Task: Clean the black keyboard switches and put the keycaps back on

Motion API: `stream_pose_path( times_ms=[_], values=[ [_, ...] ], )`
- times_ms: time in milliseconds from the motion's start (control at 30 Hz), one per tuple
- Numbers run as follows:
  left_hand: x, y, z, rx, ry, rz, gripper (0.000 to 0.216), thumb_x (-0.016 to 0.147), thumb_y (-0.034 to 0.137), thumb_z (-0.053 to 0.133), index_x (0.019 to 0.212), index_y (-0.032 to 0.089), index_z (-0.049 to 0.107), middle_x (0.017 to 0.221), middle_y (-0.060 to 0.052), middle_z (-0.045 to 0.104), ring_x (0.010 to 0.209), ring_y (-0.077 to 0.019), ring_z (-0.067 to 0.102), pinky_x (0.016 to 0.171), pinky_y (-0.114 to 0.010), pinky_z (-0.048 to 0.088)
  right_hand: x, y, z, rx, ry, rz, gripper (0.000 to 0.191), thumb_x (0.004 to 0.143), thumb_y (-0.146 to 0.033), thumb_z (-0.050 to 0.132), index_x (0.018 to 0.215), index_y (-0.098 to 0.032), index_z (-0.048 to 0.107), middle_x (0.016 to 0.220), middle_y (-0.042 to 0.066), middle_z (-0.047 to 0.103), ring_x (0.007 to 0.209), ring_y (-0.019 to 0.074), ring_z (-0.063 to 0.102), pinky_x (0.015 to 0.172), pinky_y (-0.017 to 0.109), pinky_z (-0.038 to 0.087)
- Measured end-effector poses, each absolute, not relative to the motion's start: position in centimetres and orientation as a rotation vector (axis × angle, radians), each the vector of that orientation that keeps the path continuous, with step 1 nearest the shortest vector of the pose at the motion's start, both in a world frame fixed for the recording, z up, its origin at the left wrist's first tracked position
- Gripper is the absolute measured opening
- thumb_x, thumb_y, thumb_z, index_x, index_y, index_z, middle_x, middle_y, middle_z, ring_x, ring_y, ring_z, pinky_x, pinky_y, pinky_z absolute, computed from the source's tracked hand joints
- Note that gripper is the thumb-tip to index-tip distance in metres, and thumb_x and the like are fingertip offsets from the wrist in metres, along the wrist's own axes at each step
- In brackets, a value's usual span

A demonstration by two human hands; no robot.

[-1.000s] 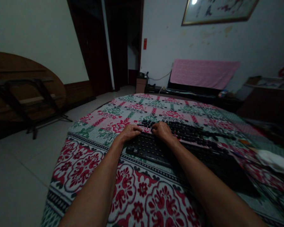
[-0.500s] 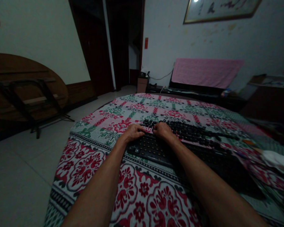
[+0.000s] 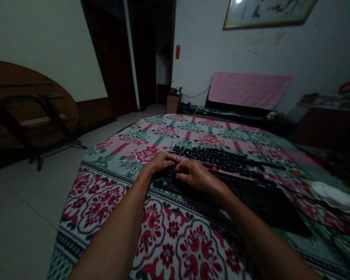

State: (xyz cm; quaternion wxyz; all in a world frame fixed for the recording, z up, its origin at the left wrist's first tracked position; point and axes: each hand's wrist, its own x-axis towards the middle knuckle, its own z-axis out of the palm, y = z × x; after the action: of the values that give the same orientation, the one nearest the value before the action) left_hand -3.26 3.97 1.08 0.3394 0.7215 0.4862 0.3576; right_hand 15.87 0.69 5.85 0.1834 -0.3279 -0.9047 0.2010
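Note:
A black keyboard (image 3: 165, 183) lies on a patterned cloth, with keys seated at its left end. My left hand (image 3: 160, 162) grips the upper left edge, its thumb and fingers around the rim. Over the left part of the board is my right hand (image 3: 194, 175), fingers bent and thumb near the index finger; anything between the tips is too dark to make out. Behind the board, many loose black keycaps (image 3: 221, 156) are spread in a long band. A slim dark stick-like object (image 3: 207, 165) lies between them and my right hand.
The red, green and white cloth (image 3: 175, 229) covers the table. At right lie a white crumpled cloth (image 3: 335, 196) and dark cables. A folded round table (image 3: 32, 101) leans at the left wall. A pink towel (image 3: 247, 89) drapes a dark panel at the back.
My right hand has moved from the near edge of the loose keycaps down over the keyboard's left part. My left hand stays at the upper left edge. The view has shifted slightly right.

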Motion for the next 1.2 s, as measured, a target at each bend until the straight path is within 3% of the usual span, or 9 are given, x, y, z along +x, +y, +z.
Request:
stream_pose_path(
  times_ms=[400,1200],
  values=[
    [-3.6,4.4,0.5,1.91,1.345,0.942,0.03,0.062,0.023,0.058,0.087,0.013,0.069,0.085,-0.004,0.069,0.081,-0.0186,0.06,0.073,-0.026,0.046,15.9,-0.4,4.3,-0.869,-2.598,0.643,0.017,0.07,-0.016,0.055,0.085,-0.015,0.064,0.076,0.001,0.063,0.065,0.0107,0.053,0.06,0.02,0.035],
    [-3.6,4.4,0.2,1.85,1.322,0.948,0.03,0.064,0.025,0.058,0.088,0.012,0.069,0.081,-0.004,0.068,0.075,-0.0171,0.06,0.067,-0.025,0.046,15.1,-1.2,4.6,-0.955,-2.583,0.672,0.018,0.068,-0.019,0.059,0.082,-0.015,0.068,0.077,0.003,0.067,0.065,0.0115,0.057,0.058,0.019,0.038]
  ],
)
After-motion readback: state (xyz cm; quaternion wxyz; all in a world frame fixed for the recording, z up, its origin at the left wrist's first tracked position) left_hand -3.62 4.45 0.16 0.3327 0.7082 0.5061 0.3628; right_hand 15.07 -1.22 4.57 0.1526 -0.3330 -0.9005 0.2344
